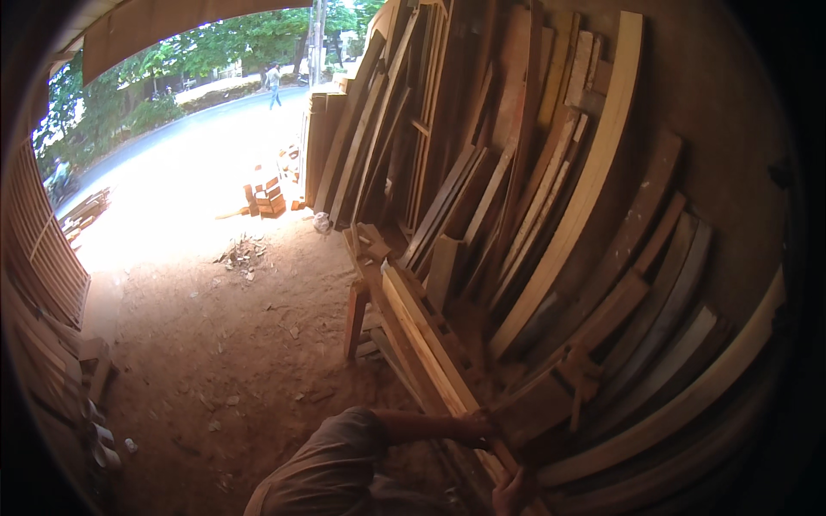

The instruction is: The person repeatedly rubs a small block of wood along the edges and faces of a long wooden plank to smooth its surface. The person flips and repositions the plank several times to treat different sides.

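A long, pale wooden plank [428, 344] lies lengthwise on a narrow wooden bench [357, 297], running from its far end toward me. My left forearm reaches across from a grey-brown sleeve. My left hand [475, 427] is closed over the plank's near part, its fingers dim in shadow. Nearer to me, at the lower edge, my right hand [514, 492] is wrapped around the plank's right side. A strip of the pale wood shows between the hands. The near end of the plank is out of view.
Many boards [594, 189] lean against the wall on the right, some close to my hands. A wooden block assembly [578, 378] stands right of the bench. Wood scraps [243, 251] lie on the dirt floor. Slatted wood [47, 232] lines the left. Outside, a person [274, 86] is by the road.
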Action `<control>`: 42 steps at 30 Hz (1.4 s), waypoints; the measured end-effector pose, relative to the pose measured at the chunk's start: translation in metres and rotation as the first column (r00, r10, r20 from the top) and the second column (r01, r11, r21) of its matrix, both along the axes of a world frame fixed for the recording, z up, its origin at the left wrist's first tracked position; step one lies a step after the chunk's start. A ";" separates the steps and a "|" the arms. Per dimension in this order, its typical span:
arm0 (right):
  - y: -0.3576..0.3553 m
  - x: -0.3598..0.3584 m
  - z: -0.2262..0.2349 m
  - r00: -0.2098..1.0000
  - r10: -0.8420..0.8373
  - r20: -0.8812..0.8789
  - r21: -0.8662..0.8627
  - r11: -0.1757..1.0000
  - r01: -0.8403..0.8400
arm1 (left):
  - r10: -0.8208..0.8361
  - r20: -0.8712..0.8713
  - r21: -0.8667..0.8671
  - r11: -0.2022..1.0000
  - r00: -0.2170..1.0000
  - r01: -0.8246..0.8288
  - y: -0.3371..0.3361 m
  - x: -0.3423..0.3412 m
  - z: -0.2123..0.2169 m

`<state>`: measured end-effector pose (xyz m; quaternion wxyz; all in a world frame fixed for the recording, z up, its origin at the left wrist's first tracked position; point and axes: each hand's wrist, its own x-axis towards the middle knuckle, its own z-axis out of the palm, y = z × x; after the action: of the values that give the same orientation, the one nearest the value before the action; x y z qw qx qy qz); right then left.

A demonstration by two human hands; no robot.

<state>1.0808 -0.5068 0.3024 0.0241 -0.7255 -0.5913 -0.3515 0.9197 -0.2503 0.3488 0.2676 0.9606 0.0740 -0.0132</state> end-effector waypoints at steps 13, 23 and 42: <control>0.020 -0.019 0.065 0.590 -0.203 -0.781 -0.258 0.966 -0.009 | 0.097 0.188 0.106 0.987 0.977 -0.118 -0.015 0.006 -0.040; 0.027 -0.027 0.020 0.681 -0.136 -0.719 -0.132 0.990 0.057 | 0.111 0.313 0.080 0.987 0.943 -0.142 -0.026 0.014 -0.072; 0.047 -0.045 0.071 0.710 0.092 -0.698 0.114 0.993 -0.017 | 0.113 0.389 0.092 0.983 0.914 -0.161 -0.012 -0.019 0.008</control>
<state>1.0358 -0.4596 0.3734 0.2931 -0.7847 -0.5407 -0.0777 0.9005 -0.2627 0.3570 0.2178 0.9518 0.0882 0.1973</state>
